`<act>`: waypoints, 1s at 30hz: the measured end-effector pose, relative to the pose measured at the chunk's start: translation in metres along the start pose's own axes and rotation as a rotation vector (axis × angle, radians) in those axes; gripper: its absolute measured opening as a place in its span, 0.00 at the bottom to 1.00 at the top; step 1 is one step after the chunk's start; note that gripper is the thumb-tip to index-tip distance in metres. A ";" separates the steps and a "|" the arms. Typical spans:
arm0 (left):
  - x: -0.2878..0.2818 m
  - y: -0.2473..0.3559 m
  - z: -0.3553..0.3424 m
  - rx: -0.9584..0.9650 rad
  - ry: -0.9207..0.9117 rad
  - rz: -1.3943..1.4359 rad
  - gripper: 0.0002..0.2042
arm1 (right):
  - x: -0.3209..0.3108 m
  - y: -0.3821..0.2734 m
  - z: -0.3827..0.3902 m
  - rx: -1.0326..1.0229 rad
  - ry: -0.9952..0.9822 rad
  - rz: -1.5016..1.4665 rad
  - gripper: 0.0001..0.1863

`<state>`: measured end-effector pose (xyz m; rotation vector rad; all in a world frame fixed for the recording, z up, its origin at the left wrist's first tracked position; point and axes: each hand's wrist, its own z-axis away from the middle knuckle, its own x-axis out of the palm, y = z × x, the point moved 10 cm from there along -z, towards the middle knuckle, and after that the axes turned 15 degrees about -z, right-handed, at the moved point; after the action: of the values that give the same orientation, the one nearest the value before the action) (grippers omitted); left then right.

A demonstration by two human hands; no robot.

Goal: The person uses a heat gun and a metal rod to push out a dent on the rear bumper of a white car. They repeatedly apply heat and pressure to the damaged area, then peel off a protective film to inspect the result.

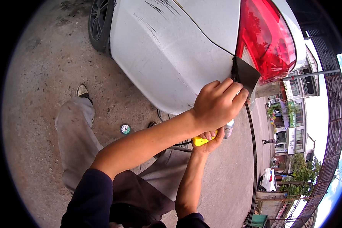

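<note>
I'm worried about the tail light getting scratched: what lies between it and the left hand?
In the head view, a dark flat sheet lies between the left hand and the red tail light.

The white car bumper (171,76) blocks beyond the left forearm (144,142); pavement (226,178) lies open between the right forearm (192,180) and a black strip (253,152).

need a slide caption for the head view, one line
Left hand holding a dark sheet by the red taillight of a white car, right hand gripping a yellow tool.
</note>
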<state>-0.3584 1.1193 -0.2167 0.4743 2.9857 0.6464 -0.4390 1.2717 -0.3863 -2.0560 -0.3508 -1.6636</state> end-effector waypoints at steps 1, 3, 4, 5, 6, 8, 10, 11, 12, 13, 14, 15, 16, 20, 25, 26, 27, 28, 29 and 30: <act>0.000 0.000 0.000 0.000 -0.002 0.000 0.14 | 0.000 0.000 0.000 -0.002 0.002 0.003 0.13; 0.001 0.000 0.001 -0.004 -0.003 0.004 0.14 | 0.000 0.000 0.001 -0.004 0.003 0.006 0.13; 0.001 0.000 0.001 -0.006 -0.004 0.006 0.14 | 0.001 0.000 0.000 -0.005 0.004 0.008 0.13; 0.002 0.000 0.001 -0.006 -0.007 0.004 0.15 | 0.000 0.000 0.000 -0.006 0.005 0.007 0.13; 0.002 0.000 0.001 -0.006 -0.009 0.002 0.15 | 0.000 0.000 0.000 -0.007 0.006 0.006 0.13; 0.002 0.000 0.002 -0.005 -0.010 0.000 0.15 | 0.000 0.001 0.000 -0.009 0.008 0.006 0.13; 0.002 0.000 0.002 -0.004 -0.007 -0.002 0.15 | 0.001 0.002 0.000 -0.010 0.011 0.006 0.13; 0.003 -0.001 0.002 -0.004 -0.009 0.002 0.15 | 0.000 0.002 0.000 -0.023 0.036 0.021 0.12; 0.003 -0.001 0.002 -0.005 -0.011 0.005 0.15 | -0.001 0.002 0.000 -0.035 0.060 0.035 0.12; 0.003 -0.001 0.002 -0.006 -0.012 0.009 0.15 | -0.001 0.002 0.000 -0.047 0.085 0.051 0.13; 0.003 -0.001 0.002 -0.005 -0.008 0.007 0.15 | 0.000 0.002 0.000 -0.035 0.058 0.037 0.13; 0.003 -0.001 0.002 -0.005 -0.003 0.006 0.14 | -0.001 0.001 -0.001 -0.024 0.031 0.023 0.12; 0.003 -0.001 0.001 -0.006 0.001 0.004 0.14 | 0.001 0.003 -0.002 -0.011 0.005 0.009 0.13; 0.002 -0.002 0.000 -0.014 0.017 0.012 0.12 | -0.005 0.000 -0.002 -0.053 0.101 0.031 0.14; 0.003 -0.002 0.000 -0.027 0.008 0.018 0.11 | -0.006 -0.002 -0.003 -0.047 0.075 0.041 0.13; 0.003 -0.002 0.000 -0.028 0.007 0.017 0.11 | -0.007 -0.002 -0.002 -0.047 0.077 0.039 0.13; 0.003 -0.003 0.000 -0.029 0.007 0.015 0.10 | -0.007 -0.002 -0.002 -0.046 0.079 0.036 0.13; 0.003 -0.003 0.000 -0.030 0.007 0.014 0.10 | -0.007 -0.001 -0.002 -0.046 0.080 0.034 0.13; 0.002 -0.003 0.000 -0.030 0.009 0.012 0.10 | -0.008 -0.001 -0.002 -0.046 0.078 0.035 0.13; 0.002 -0.003 0.000 -0.030 0.012 0.011 0.10 | -0.008 -0.001 -0.002 -0.046 0.077 0.036 0.13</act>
<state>-0.3616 1.1174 -0.2184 0.4870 2.9820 0.6965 -0.4430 1.2724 -0.3936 -2.0128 -0.2501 -1.7389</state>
